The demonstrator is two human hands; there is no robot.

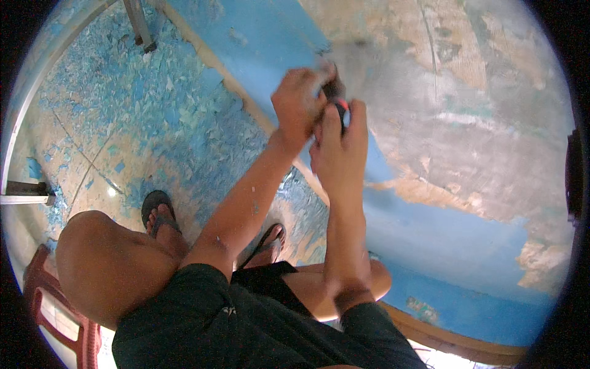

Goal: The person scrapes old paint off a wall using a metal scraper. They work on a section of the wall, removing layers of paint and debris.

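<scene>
My right hand [341, 145] grips the black and red handle of a scraper-like hand tool [342, 110]. My left hand [297, 101] is closed around the front part of the same tool, just ahead of the right. Motion blur hides the tool's working end and exact shape. Both hands are in front of a wall [461, 152], close to where bare grey and tan plaster meets a strip of blue paint [258, 50]. More blue paint [428, 240] remains on the wall lower right of my hands.
Blue and green paint flakes [156, 92] cover much of the tiled floor [87, 157]. A metal leg [138, 23] stands at upper left, and a reddish-brown plastic chair [60, 300] at lower left. My sandalled feet [161, 214] are beside the wall's base. A dark object [574, 175] shows at the right rim.
</scene>
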